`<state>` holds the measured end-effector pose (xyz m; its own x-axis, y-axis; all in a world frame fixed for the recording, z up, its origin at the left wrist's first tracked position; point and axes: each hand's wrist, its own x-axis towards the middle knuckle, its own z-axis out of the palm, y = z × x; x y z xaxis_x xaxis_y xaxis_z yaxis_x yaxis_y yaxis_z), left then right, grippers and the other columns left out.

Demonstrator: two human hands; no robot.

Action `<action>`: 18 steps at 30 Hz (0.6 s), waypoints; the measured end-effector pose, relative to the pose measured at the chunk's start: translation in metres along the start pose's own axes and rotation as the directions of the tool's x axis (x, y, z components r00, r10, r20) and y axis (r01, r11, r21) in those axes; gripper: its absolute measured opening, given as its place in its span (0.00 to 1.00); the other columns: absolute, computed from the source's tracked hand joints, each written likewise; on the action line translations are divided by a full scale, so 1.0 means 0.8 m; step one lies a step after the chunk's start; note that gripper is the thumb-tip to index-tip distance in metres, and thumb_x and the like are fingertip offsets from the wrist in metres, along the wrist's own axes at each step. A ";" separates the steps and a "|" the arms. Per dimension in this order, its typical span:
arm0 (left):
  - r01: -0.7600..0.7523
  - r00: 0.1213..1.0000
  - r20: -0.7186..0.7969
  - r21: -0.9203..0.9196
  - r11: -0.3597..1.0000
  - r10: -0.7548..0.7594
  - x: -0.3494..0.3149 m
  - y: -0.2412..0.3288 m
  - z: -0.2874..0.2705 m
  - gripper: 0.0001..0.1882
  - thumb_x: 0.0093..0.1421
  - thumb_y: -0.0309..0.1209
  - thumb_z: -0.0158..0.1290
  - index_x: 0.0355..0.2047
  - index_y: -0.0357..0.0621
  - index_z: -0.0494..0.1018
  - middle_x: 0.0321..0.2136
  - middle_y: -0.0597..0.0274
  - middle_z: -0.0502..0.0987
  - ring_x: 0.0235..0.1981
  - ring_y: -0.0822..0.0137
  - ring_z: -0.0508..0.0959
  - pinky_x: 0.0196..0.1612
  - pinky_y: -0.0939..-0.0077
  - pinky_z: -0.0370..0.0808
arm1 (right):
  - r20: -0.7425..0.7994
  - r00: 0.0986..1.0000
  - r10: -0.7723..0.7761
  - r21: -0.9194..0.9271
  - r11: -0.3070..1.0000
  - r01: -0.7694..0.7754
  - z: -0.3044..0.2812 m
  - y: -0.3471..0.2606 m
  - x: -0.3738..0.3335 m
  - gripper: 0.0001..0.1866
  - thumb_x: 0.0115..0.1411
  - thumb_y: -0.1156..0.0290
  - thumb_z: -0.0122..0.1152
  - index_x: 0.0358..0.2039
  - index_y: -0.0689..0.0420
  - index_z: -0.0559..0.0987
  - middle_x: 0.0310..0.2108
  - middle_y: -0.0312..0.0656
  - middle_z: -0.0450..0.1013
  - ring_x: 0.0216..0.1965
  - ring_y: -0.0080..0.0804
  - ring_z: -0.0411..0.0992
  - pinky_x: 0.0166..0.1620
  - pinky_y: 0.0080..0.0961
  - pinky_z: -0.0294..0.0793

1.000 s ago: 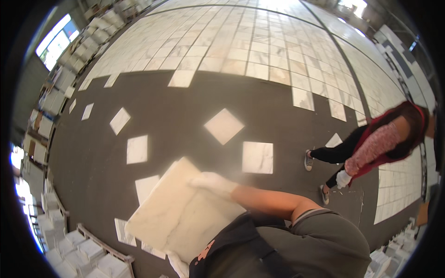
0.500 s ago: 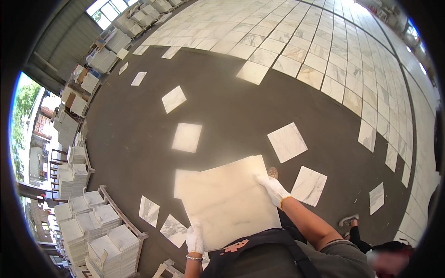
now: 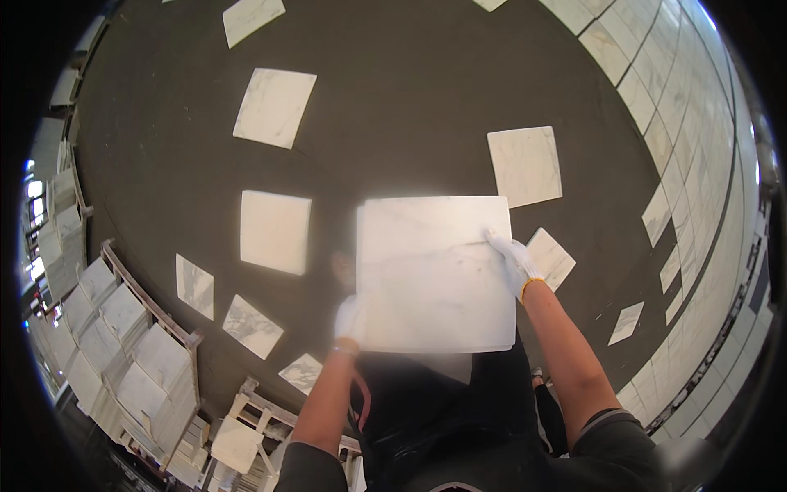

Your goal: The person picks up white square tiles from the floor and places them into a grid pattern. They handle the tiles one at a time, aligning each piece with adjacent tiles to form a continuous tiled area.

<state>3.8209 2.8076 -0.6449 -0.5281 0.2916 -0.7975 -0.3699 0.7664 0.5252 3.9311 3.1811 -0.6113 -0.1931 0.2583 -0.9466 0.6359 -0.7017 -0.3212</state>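
Observation:
I hold a large square white marble tile flat in front of my body. Its face has faint grey veins, and a second edge along its left side suggests another tile beneath it. My left hand, in a white glove, grips the lower left edge; its fingers are partly hidden. At the right edge my right hand, also gloved, clasps the tile with its thumb lying on the face. On the dark floor beyond my right hand lies a white tile, and a smaller-looking veined tile is partly behind that hand.
A pale tile and a veined tile lie to the left on the dark floor. Tile stacks on a pallet stand at lower left. Rows of laid-out tiles run along the right. Another person's dark-clothed leg shows at lower right.
My view has turned downward and to one side, shifting the floor tiles in the picture. The held tile has come round from a tilt to nearly square-on, with both hands still gripping it.

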 end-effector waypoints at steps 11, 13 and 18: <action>0.277 0.958 -0.054 -0.066 0.959 -0.280 0.331 -0.091 0.013 0.48 0.60 0.72 0.48 0.43 0.26 0.77 0.36 0.49 0.80 0.36 0.62 0.77 0.43 0.67 0.75 | 0.000 0.999 -0.053 0.062 0.997 0.053 0.081 0.090 0.361 0.31 0.62 0.54 0.68 0.56 0.64 0.76 0.51 0.49 0.77 0.50 0.37 0.75 0.56 0.34 0.73; 0.281 0.958 -0.071 0.022 0.959 -0.279 0.373 -0.111 0.023 0.49 0.60 0.72 0.47 0.44 0.26 0.77 0.37 0.48 0.81 0.37 0.60 0.78 0.44 0.66 0.75 | 0.046 0.999 -0.030 0.145 0.989 0.023 0.087 0.094 0.398 0.33 0.61 0.53 0.68 0.58 0.65 0.75 0.53 0.50 0.76 0.52 0.39 0.74 0.58 0.34 0.71; 0.321 0.947 -0.047 0.088 0.943 -0.318 0.431 -0.162 0.051 0.49 0.61 0.70 0.47 0.53 0.26 0.74 0.46 0.42 0.80 0.48 0.55 0.78 0.53 0.65 0.72 | -0.007 0.999 -0.038 0.037 0.999 0.038 0.097 0.106 0.456 0.32 0.61 0.52 0.68 0.55 0.65 0.76 0.48 0.42 0.76 0.48 0.30 0.72 0.53 0.27 0.70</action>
<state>3.7180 2.8326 -1.0002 -0.4181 0.0058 -0.9084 -0.4509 0.8668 0.2131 3.8567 3.1646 -0.9859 -0.2116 0.2893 -0.9336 0.6000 -0.7156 -0.3577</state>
